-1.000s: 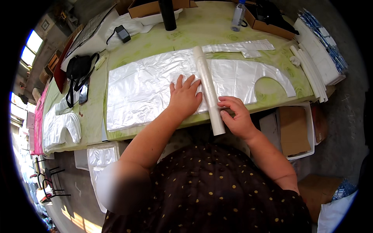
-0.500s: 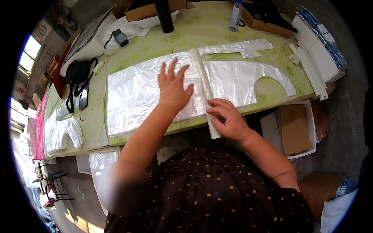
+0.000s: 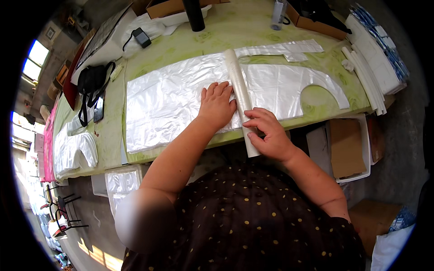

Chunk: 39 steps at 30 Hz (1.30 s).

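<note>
A shiny white plastic sheet [image 3: 165,104], with a curved cut-out and a strap-like strip at its right end, lies on the table. Across it rests a pale roll or tube [image 3: 239,81], whose near end juts past the table's front edge. My left hand [image 3: 216,106] lies flat on the sheet just left of the tube, fingers spread slightly and holding nothing. My right hand [image 3: 270,135] grips the tube near that end, fingers over it and thumb on the near side.
A green patterned cloth covers the table [image 3: 235,29]. Along the back stand a black cylinder [image 3: 194,16], a clear bottle [image 3: 277,16] and a cardboard box [image 3: 316,27]. White tubes [image 3: 366,81] lie at the right. A black bag [image 3: 92,81] and folded white plastic [image 3: 74,151] are left.
My left hand has come down from above the sheet and moved right, flat beside the tube. My right hand stays on the tube. The whole view has shifted slightly.
</note>
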### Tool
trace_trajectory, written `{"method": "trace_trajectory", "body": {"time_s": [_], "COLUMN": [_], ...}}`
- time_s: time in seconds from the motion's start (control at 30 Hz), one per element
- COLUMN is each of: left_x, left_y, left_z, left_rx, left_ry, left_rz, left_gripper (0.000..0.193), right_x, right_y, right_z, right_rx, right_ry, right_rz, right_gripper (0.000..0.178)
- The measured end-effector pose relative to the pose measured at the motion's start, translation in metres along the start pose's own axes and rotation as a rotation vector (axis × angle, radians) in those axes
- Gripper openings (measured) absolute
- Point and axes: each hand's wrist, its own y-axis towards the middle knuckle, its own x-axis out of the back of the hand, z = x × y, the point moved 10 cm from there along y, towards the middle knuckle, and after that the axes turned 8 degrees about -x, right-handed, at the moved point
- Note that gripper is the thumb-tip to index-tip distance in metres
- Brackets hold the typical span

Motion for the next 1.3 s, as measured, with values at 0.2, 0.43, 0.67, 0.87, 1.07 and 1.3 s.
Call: {"method": "trace_trajectory", "body": {"time_s": [0.2,0.43,0.67,0.87,1.07,1.3], "left_x": [0.053,0.042,0.043,0.043,0.045,0.047], "left_y": [0.019,0.020,-0.005,-0.026,-0.025,-0.021], "left_z": [-0.003,-0.014,0.001,0.021,0.018,0.017], "left_rx": [-0.016,-0.255,-0.078,-0.042,-0.063,-0.183], "left_ry": [-0.034,-0.075,-0.265,-0.365,-0.417,-0.396], "left_rz": [-0.135,-0.173,-0.074,-0.115,-0.145,-0.226], "left_gripper": [0.044,0.027,0.033,0.034,0.031,0.038], "right_x": [-0.006,-0.002,0.017,-0.017,-0.014,-0.072], "right_y": [0.010,0.013,0.039,0.123,0.177,0.152], "right_z": [0.014,0.015,-0.024,-0.073,-0.123,0.021], "right_rx": [0.063,0.072,-0.024,-0.249,-0.675,0.197], "right_ry": [-0.088,-0.102,-0.329,-0.596,-0.712,-0.227], "right_rz": [0.017,-0.027,-0.202,-0.055,0.091,0.055], "right_gripper": [0.025,0.027,0.043,0.056,0.068,0.061]}}
